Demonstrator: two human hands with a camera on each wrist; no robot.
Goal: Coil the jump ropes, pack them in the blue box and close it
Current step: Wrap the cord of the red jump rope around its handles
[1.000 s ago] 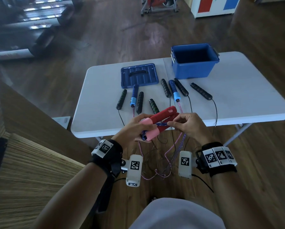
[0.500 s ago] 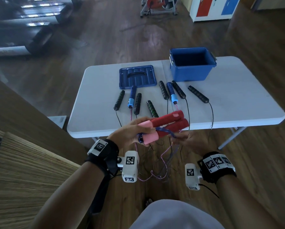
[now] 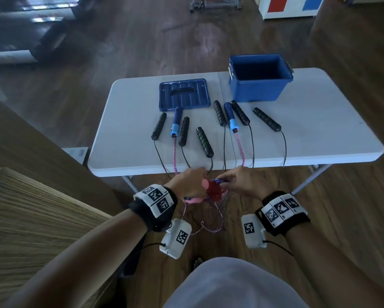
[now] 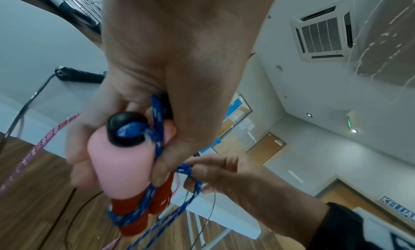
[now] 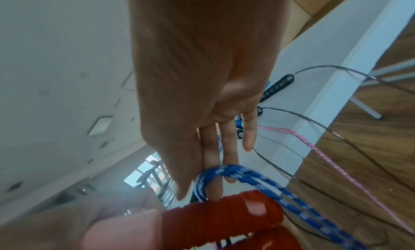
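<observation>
My left hand (image 3: 192,185) grips the two red and pink handles (image 3: 212,191) of one jump rope together, below the table's front edge. In the left wrist view the pink handle end (image 4: 119,165) fills the fist and the blue rope (image 4: 157,140) runs under the thumb. My right hand (image 3: 227,182) pinches a loop of the blue rope (image 5: 224,172) between thumb and forefinger, right beside the red handles (image 5: 220,218). The blue box (image 3: 261,83) stands open with nothing in it at the back right of the table. Its lid (image 3: 184,94) lies flat to its left.
Several black-handled ropes (image 3: 205,142) and a blue-handled rope with a pink cord (image 3: 231,117) lie on the white table (image 3: 331,134). Their cords hang over the front edge to the wooden floor. A wooden bench (image 3: 30,218) is at my left.
The red and pink handles have dropped lower and tipped end-on toward me. My right hand has come back up from under them to pinch the blue rope beside them.
</observation>
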